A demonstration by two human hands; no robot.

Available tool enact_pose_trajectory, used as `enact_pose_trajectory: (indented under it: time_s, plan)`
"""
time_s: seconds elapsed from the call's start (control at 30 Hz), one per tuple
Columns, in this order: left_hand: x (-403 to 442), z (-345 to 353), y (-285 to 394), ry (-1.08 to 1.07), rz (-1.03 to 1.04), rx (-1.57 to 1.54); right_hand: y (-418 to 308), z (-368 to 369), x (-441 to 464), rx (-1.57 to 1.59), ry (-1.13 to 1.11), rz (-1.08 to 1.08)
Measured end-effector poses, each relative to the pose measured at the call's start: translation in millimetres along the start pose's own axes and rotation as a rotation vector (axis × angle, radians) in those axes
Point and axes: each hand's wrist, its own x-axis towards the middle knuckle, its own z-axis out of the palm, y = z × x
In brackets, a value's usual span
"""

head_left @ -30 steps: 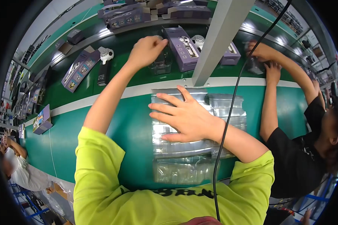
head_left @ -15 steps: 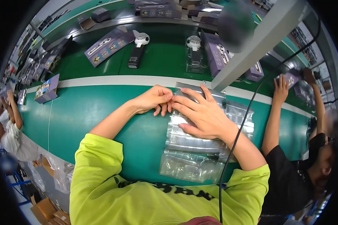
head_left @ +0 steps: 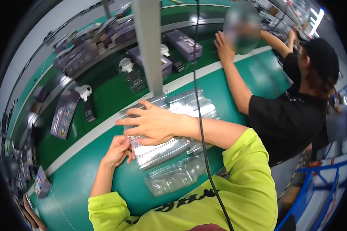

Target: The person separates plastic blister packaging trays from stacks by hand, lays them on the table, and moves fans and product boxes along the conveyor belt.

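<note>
My right hand lies over a stack of clear plastic blister trays with its fingers spread, palm down. At the stack's left edge, my left hand has its fingers curled and thumb and forefinger pressed together. Whatever those fingertips pinch, if anything, is too small to make out. A separate clear plastic piece lies nearer my body on the green table.
Beyond the pale rail, a green belt carries purple boxes and black-handled devices with white round heads. A grey post rises behind the trays. A black cable hangs across my view. A co-worker in black stands at right.
The view has swung to the right and tilted, bringing the co-worker further in. My right hand stays spread over the trays, and my left hand remains pinched at their edge.
</note>
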Motion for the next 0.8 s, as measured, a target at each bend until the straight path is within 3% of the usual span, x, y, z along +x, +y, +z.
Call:
enact_pose_trajectory:
  time_s: [0.23,0.3,0.33,0.4,0.5,0.6,0.73,0.8]
  plan:
    - [-21,21,10,0.265,0.058,0.064,-18,-6,12,0.052,0.007,-0.042]
    - [-20,29,4,0.354,0.138,0.25,-21,-3,15,0.028,-0.011,-0.044]
    - [-23,30,-1,0.307,0.129,0.263,-22,-2,15,-0.005,-0.012,-0.006]
    - [-36,24,-9,0.383,0.307,0.156,-27,-1,18,0.065,0.036,-0.066]
    - [-68,37,8,0.389,0.324,0.248,-45,-5,20,0.05,0.067,-0.055]
    - [-97,-5,24,0.396,0.352,0.404,-50,-3,26,0.073,0.104,-0.081]
    - [-172,-6,90,0.706,0.801,0.487,-57,-8,36,0.014,-0.019,-0.05]
    - [-200,-3,112,0.641,0.765,0.685,-66,-14,48,0.135,0.049,0.063]
